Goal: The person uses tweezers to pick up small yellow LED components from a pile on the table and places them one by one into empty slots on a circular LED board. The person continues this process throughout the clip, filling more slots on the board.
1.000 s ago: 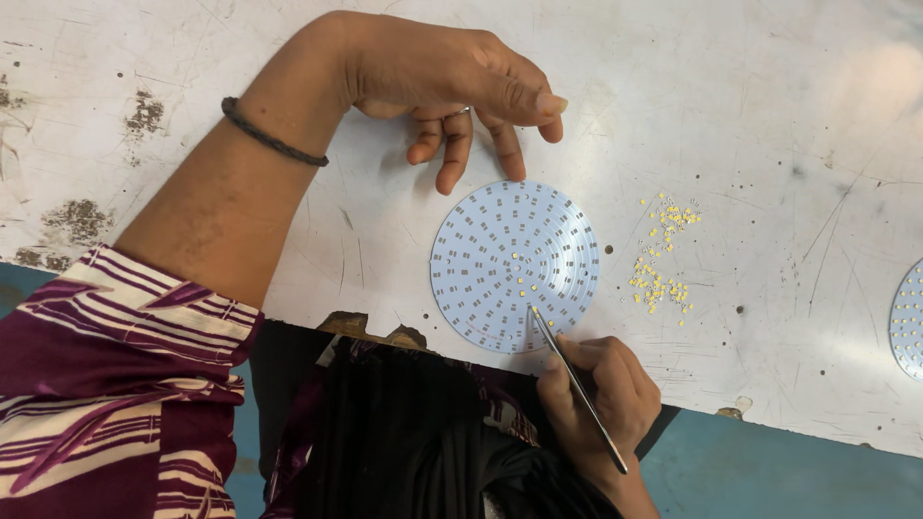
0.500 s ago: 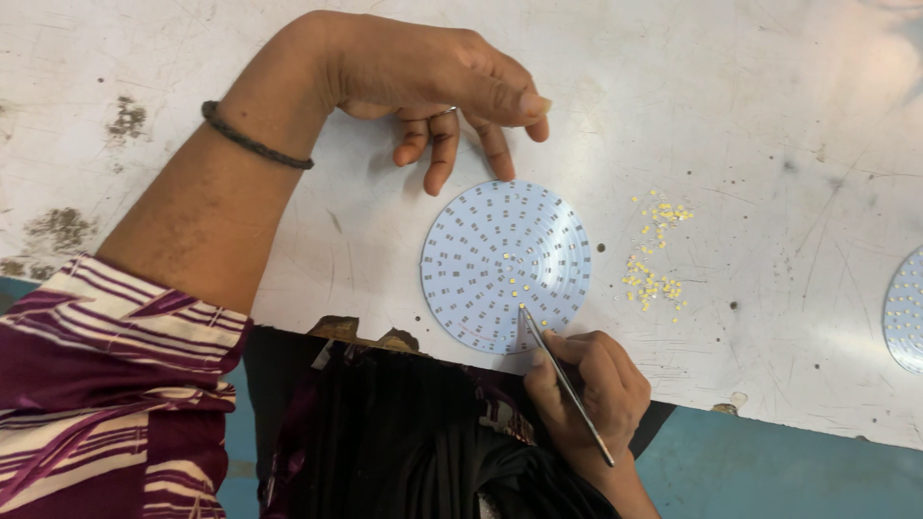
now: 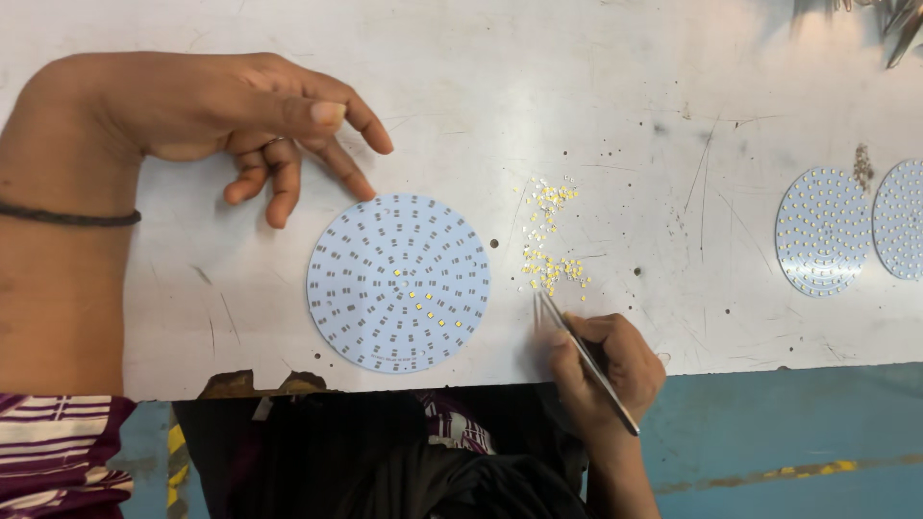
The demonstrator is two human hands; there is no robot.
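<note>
Slender metal tweezers (image 3: 586,360) are being held in the closed grip of the right hand (image 3: 611,365), tips lying just beside a scatter of small yellow chips (image 3: 550,240). The left hand (image 3: 240,111) is being kept loosely curled, holding nothing, near the round white circuit disc (image 3: 398,283) lying flat on the scratched pale surface (image 3: 596,96).

Scratched, stained white metal worktable (image 3: 596,86). Lying on it: round pale-blue circuit disc (image 3: 398,283), loose heap of tiny yellow chip components (image 3: 550,245), two more round dotted discs (image 3: 825,232) at right edge.
</note>
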